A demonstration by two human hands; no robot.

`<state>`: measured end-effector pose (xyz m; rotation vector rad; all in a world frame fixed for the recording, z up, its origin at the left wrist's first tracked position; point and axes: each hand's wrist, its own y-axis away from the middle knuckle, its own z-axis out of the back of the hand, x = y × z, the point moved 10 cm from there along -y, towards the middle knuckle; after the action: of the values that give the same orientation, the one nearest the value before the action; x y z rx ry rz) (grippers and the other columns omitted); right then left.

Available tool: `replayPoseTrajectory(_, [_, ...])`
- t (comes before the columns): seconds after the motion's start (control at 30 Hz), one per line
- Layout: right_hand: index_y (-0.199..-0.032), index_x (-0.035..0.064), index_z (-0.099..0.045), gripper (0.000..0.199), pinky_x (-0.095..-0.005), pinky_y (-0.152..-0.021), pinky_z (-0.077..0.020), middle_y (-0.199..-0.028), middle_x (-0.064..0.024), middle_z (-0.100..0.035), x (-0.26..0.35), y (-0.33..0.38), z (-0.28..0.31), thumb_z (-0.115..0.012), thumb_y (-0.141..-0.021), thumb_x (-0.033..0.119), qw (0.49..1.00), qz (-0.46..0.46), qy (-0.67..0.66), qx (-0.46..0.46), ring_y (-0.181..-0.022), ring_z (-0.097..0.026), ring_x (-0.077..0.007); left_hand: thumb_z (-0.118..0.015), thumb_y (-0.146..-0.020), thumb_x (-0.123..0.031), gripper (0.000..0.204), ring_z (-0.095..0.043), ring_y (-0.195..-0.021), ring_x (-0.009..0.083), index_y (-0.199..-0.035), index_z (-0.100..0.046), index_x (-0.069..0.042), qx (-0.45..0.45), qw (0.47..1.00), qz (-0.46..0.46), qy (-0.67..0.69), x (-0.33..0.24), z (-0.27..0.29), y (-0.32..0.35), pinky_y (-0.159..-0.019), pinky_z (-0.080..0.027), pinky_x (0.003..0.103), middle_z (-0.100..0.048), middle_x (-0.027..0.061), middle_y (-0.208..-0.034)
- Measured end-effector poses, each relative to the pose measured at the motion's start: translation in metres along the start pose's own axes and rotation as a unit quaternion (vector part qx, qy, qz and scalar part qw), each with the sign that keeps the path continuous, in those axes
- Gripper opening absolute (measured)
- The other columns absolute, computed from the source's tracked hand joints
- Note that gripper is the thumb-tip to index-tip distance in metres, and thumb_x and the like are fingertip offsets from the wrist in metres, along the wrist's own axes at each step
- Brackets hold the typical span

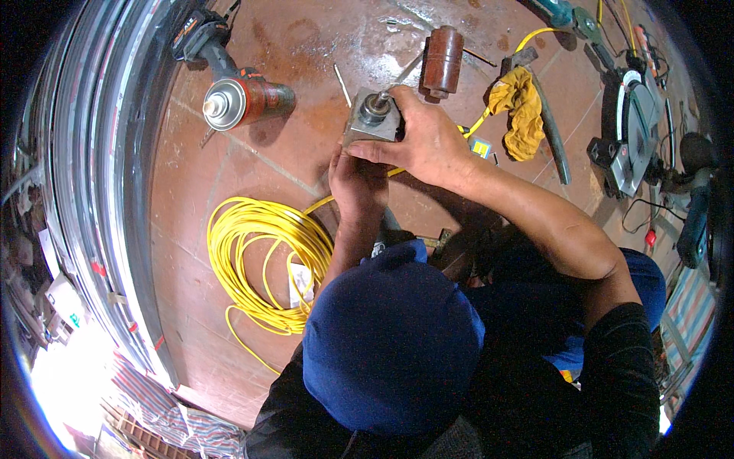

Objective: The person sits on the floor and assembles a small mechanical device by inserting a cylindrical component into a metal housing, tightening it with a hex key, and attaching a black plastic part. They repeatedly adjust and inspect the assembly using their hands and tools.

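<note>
A square grey metal block [361, 128] with a round metal fitting [374, 109] on its top face is between my hands, above the floor. My right hand [432, 145] grips its right side, thumb along the near edge and index finger by the fitting. From beneath, my left hand [358, 191] is closed on the block's lower part; most of its fingers are hidden. A thin metal rod [405, 73] shows just past my right fingertips; whether they touch it, I cannot tell. Beyond it stands a reddish-brown cylinder [443, 61].
On the tiled floor lie a spray can [248, 102], a cordless power tool [210, 50], coiled yellow cable [256, 260], a yellow cloth [521, 115] and a hammer [547, 126]. Long metal profiles [99, 183] line the left; a power tool [634, 130] sits right. Dark blue cloth [394, 336] blocks the lower middle.
</note>
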<state>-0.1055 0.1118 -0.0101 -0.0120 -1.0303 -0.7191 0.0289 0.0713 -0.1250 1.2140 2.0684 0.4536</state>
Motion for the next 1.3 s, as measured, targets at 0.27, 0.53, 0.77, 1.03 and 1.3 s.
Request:
replayPoseTrajectory(0.27, [-0.116,-0.0070,-0.060,0.088,-0.0481,-0.083,-0.0554,-0.097,-0.0289,-0.071,-0.014,-0.006,-0.008,-0.079,-0.073,0.068,0.994,-0.064,-0.050,0.069,-0.093,-0.072,-0.0426,-0.050,-0.104,-0.028,0.042,-0.069,-0.106,0.0335,-0.135,-0.052,0.001,0.042,0.995,-0.004,-0.090,-0.009,-0.012,0.010,-0.087,-0.058,0.045,-0.066,0.0202,-0.121])
replayPoseTrajectory(0.53, [-0.106,-0.0123,-0.063,0.093,-0.0491,-0.088,-0.0531,-0.100,-0.0324,-0.068,-0.016,-0.010,-0.015,-0.074,-0.073,0.074,0.989,-0.036,0.047,0.135,-0.098,-0.068,-0.0459,-0.076,-0.085,-0.015,0.029,-0.071,-0.073,0.0183,-0.108,-0.068,0.001,0.036,0.759,0.048,-0.648,-0.024,-0.003,-0.002,-0.062,-0.056,0.033,-0.074,0.0120,-0.087])
replayPoseTrajectory(0.77, [-0.106,-0.0131,-0.063,0.096,-0.0484,-0.090,-0.0526,-0.104,-0.0329,-0.067,-0.027,-0.006,-0.019,-0.073,-0.071,0.076,0.990,-0.052,0.037,0.124,-0.101,-0.067,-0.0455,-0.066,-0.088,-0.009,0.022,-0.070,-0.082,0.0179,-0.107,-0.070,0.002,0.028,0.756,-0.090,-0.648,-0.030,-0.028,0.008,-0.072,-0.056,0.034,-0.073,0.0108,-0.090])
replayPoseTrajectory(1.03, [-0.112,-0.0117,-0.063,0.085,-0.0429,-0.085,-0.0538,-0.100,-0.0297,-0.069,-0.032,-0.012,-0.012,-0.078,-0.076,0.063,0.992,-0.084,-0.009,0.095,-0.095,-0.070,-0.0378,-0.062,-0.081,-0.003,0.025,-0.070,-0.084,0.0184,-0.104,-0.071,0.003,0.042,0.789,-0.168,-0.590,-0.034,-0.027,0.007,-0.077,-0.056,0.037,-0.076,0.0160,-0.092])
replayPoseTrajectory(1.3, [-0.107,-0.0108,-0.065,0.089,-0.0476,-0.091,-0.0538,-0.102,-0.0325,-0.069,-0.019,-0.009,-0.005,-0.077,-0.071,0.070,0.992,-0.072,0.036,0.096,-0.099,-0.069,-0.0446,-0.075,-0.083,-0.010,0.025,-0.072,-0.080,0.0212,-0.105,-0.073,0.002,0.030,0.786,-0.136,-0.602,-0.029,-0.022,0.002,-0.074,-0.056,0.038,-0.077,0.0147,-0.092])
